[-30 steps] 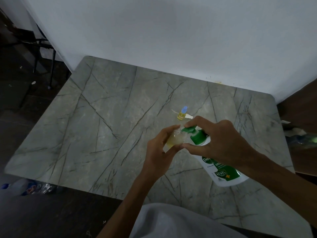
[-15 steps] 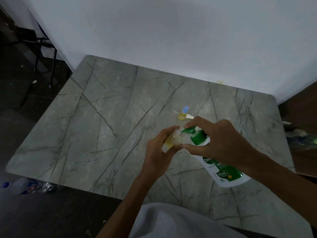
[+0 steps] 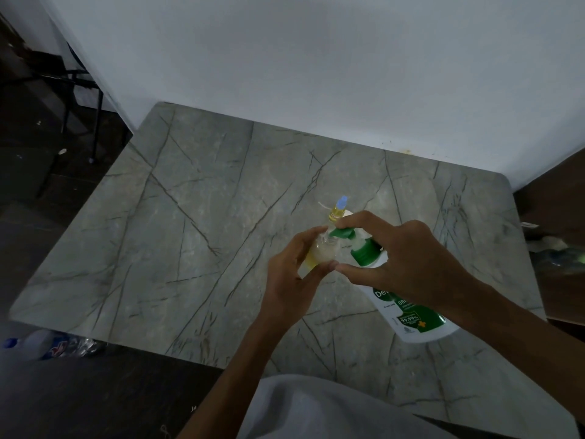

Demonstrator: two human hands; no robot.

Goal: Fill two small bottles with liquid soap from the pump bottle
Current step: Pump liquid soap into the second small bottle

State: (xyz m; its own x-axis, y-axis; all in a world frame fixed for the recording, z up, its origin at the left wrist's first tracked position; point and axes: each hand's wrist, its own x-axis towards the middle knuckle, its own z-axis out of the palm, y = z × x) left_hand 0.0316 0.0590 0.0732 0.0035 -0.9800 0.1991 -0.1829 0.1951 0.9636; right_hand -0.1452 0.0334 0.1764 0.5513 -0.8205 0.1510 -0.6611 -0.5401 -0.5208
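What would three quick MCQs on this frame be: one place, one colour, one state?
1. Where is the blue-capped small bottle?
A. Standing on the table
B. On the floor
C. Inside a box

2. What colour is the pump head?
A. Red
B. Green
C. Black

3. What state is the hand-held small bottle in?
A. Capped, lying flat
B. Held up to the pump spout, yellowish liquid inside
C. Upside down, empty

Key:
1 A: it stands on the veined tabletop just beyond both hands.
2 B: the head under the right hand is plainly green.
3 B: the left hand grips it with its mouth at the spout, and yellow shows through its wall.
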